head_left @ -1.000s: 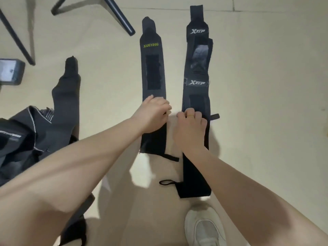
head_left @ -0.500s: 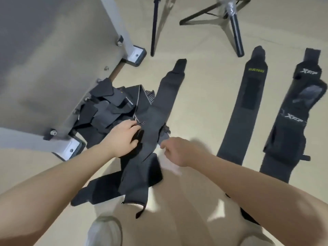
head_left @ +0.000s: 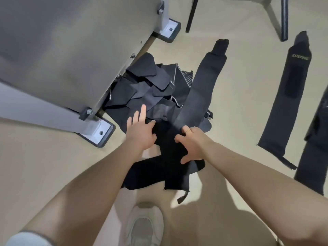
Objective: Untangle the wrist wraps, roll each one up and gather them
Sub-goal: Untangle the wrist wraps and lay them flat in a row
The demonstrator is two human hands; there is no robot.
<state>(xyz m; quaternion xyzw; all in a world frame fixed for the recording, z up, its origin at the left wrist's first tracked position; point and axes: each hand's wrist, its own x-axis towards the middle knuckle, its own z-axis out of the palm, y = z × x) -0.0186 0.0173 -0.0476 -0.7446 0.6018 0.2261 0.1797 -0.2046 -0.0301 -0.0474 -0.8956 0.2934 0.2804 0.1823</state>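
The long black strap (head_left: 200, 96) lies on top of the tangled pile (head_left: 150, 89) by the metal table foot (head_left: 99, 130), its long axis running from the near end up and to the right; the right hand (head_left: 192, 143) pinches its near stretch with curled fingers, closest to it; the left hand (head_left: 140, 132) rests flat, fingers spread, on the pile just left; two straightened wraps (head_left: 287, 96) lie well apart on the right.

Even indoor light, soft shadows underfoot, motion blur (worst at right edge), wide-angle bending.
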